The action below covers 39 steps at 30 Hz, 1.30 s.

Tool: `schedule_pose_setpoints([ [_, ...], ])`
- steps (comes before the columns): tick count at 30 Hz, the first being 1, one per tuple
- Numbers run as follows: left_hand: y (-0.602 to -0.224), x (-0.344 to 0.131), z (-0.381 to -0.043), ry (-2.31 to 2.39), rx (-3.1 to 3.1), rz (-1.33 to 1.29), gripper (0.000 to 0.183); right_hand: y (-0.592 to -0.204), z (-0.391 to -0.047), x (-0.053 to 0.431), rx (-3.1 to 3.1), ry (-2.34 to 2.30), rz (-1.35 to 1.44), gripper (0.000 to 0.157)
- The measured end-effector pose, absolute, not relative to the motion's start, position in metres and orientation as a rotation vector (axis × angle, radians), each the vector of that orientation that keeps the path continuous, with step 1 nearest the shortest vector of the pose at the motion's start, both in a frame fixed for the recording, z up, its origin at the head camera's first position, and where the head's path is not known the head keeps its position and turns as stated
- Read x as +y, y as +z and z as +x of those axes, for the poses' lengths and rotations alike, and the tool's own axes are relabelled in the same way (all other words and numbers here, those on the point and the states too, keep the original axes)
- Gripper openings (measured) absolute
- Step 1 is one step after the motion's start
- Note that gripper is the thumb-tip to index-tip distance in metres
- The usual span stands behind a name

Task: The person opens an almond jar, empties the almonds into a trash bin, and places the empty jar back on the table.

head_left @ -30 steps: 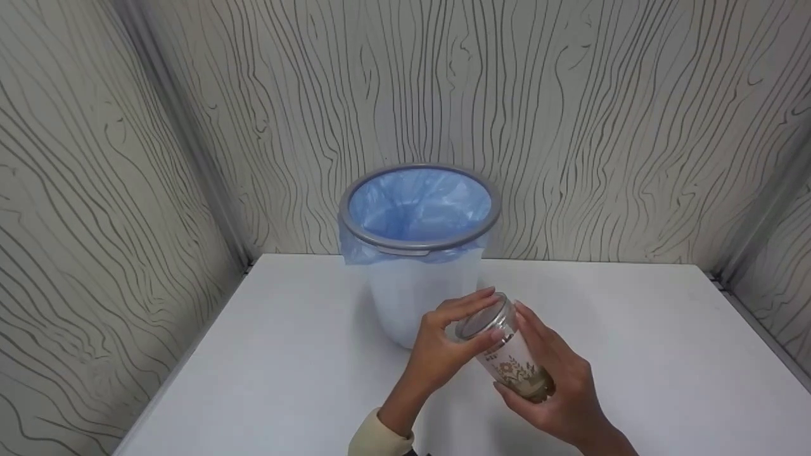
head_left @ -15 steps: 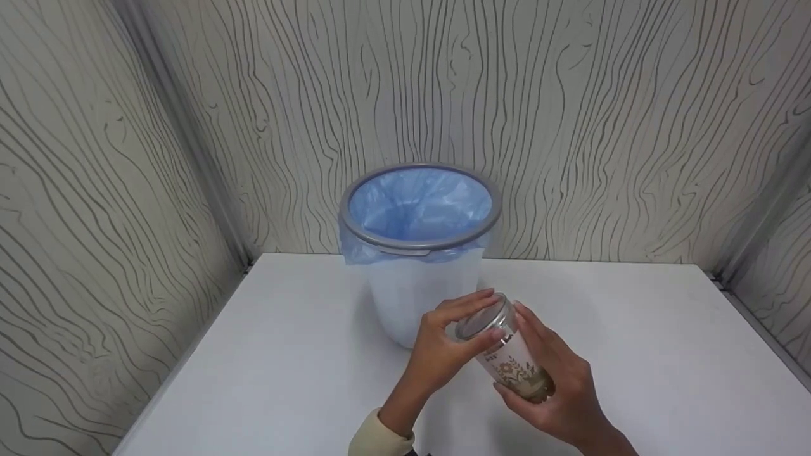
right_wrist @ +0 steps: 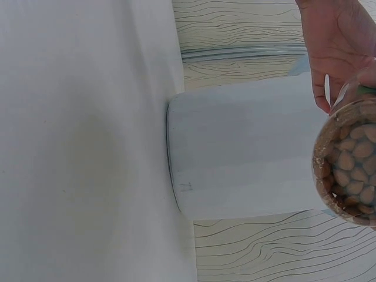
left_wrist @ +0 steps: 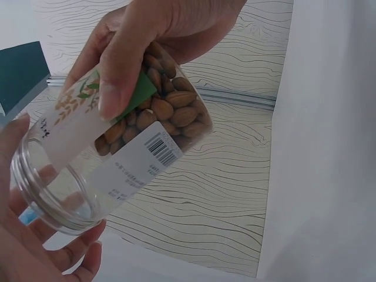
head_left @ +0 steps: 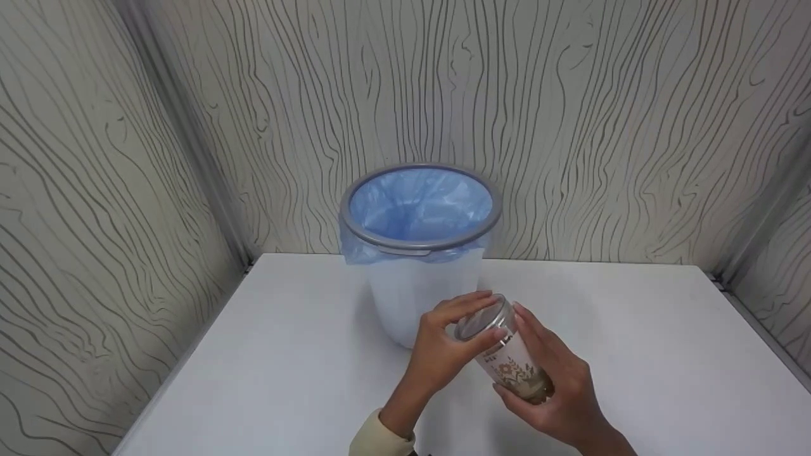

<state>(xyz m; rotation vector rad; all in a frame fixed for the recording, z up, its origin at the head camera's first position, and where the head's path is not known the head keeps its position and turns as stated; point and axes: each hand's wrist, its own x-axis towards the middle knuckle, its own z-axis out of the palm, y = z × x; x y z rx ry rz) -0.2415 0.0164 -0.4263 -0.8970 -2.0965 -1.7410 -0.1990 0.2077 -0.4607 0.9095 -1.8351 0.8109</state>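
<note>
A clear jar of almonds [head_left: 507, 364] with a printed flower label is held tilted in the air, its top end towards the upper left. My left hand [head_left: 443, 348] grips that round top end, thumb on the near side and fingers over the far side. Lower down, my right hand [head_left: 564, 386] holds the jar's body between thumb and fingers. In the left wrist view, almonds [left_wrist: 173, 108] gather near the base, and a white barcode sticker [left_wrist: 138, 164] shows. Whether a separate lid sits over the clear ridged top [left_wrist: 41, 191] is hard to tell. The jar's base [right_wrist: 352, 167] faces the right wrist camera.
Behind the hands, a white bin [head_left: 424, 285] with a grey rim [head_left: 497, 215] and blue liner bag [head_left: 431, 196] stands on the white table [head_left: 279, 354]. Wood-grain patterned panels [head_left: 570, 126] enclose the back and sides. A dark green shape [left_wrist: 23, 73] shows in the left wrist view.
Hardly anything differs. The left fingertips on the jar's top have shifted very slightly downward; the jar and right hand stay nearly in place.
</note>
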Motion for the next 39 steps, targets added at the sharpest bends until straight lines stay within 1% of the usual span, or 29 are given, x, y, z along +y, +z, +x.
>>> schedule_pose_setpoints([
  [25,-0.4263,0.0189,-0.2405,-1.724,-2.121,-0.839,0.044,-0.4603,-0.1997,0.2078,-1.83,0.803,0.905,0.087],
  [33,-0.4254,0.0166,-0.2422,-1.836,-2.113,-0.864,0.041,-0.4615,-0.2002,0.2093,-1.841,0.8,0.897,0.092],
  [39,-0.4244,0.0141,-0.2428,-1.857,-2.134,-0.872,0.04,-0.4605,-0.1995,0.2094,-1.839,0.809,0.894,0.09],
])
